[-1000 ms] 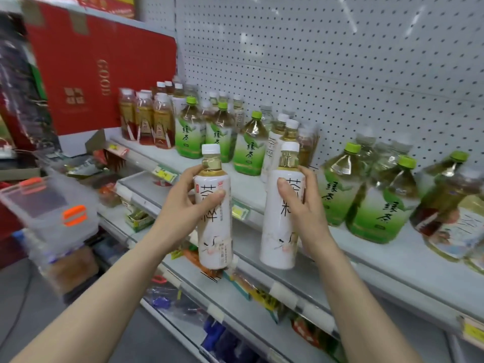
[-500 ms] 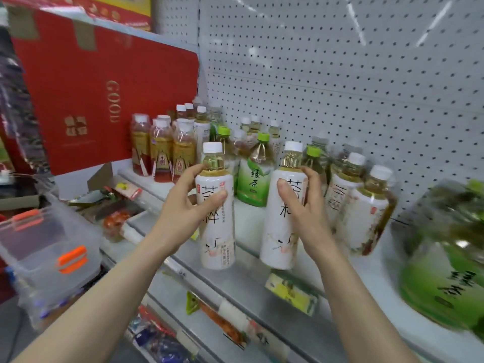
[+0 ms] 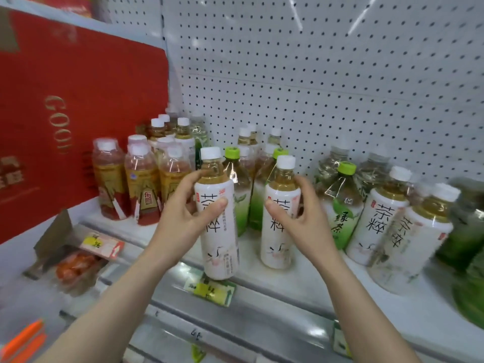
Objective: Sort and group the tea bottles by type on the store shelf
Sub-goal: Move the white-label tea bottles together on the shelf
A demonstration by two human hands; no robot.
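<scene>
Currently left hand (image 3: 180,221) grips left 茶粹 bottle (image 3: 220,252), right hand (image 3: 306,224) grips right 茶粹 bottle (image 3: 277,247).

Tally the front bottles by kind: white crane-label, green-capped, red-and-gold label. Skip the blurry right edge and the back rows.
White crane-label bottles: 4, one in the left hand, one in the right hand, two on the shelf
Green-capped bottles: 3
Red-and-gold label bottles, front row: 3
Total: 10
</scene>
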